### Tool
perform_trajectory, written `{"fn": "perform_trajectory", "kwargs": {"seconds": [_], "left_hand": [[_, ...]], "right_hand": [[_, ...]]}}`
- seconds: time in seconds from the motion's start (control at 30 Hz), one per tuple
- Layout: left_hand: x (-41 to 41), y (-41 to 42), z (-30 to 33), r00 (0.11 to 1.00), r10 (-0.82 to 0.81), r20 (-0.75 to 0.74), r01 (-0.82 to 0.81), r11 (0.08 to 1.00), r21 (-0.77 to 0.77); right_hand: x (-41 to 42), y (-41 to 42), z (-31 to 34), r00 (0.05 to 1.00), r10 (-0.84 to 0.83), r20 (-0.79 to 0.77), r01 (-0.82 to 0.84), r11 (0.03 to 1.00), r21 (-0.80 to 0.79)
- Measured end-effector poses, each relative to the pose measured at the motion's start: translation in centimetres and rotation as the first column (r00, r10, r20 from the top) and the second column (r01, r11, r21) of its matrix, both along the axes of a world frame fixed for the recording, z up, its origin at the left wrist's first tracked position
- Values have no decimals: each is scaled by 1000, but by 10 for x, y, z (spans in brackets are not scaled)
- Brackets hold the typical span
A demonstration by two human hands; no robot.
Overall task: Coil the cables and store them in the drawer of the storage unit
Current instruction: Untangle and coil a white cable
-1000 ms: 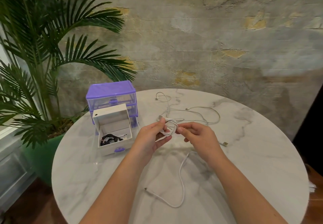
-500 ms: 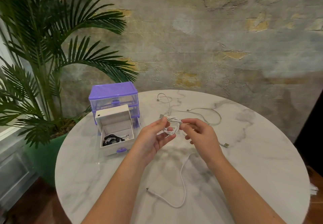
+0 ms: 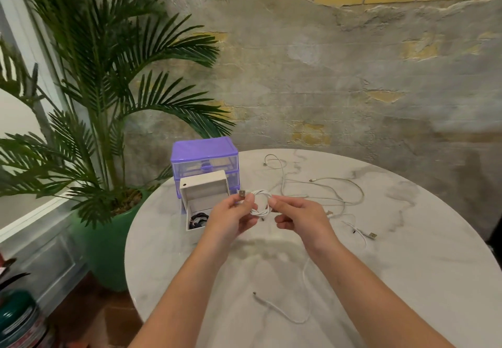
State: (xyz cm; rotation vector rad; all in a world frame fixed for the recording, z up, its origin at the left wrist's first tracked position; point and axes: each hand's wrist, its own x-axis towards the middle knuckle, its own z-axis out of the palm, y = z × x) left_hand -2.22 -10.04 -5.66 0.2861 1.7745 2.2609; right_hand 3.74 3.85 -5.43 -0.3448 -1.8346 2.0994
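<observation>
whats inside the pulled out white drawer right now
A dark coiled cable lies in the open white drawer of the purple plastic storage unit. The left hand covers the drawer's near right corner, so anything there cannot be seen.

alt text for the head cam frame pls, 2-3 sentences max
Two hands, left hand and right hand, hold a small coiled white cable above a round marble table. A purple storage unit has its white drawer pulled open, with a black cable inside. More loose white cables lie behind the hands.
</observation>
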Motion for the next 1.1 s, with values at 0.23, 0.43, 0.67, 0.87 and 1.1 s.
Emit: {"fn": "perform_trajectory", "kwargs": {"seconds": [0.23,0.43,0.67,0.87,1.1], "left_hand": [[-11,-53,13,994,96,-50,-99,994,-55],[-34,-87,-4,913,231,-335,-361,841,-404],[-44,-108,-30,831,151,-535,-542,434,-719],[-43,-108,-34,839,148,-524,-526,466,-711],[-43,-109,-34,843,141,-519,-518,475,-711]], "right_hand": [[-31,-51,22,998,1,59,-13,979,202],[-63,-71,17,971,-152,184,63,906,418],[-88,-92,11,924,-319,210,63,670,740],[-96,-102,6,922,-375,93,2,244,970],[-101,-103,-5,945,-319,67,-45,76,996]]}}
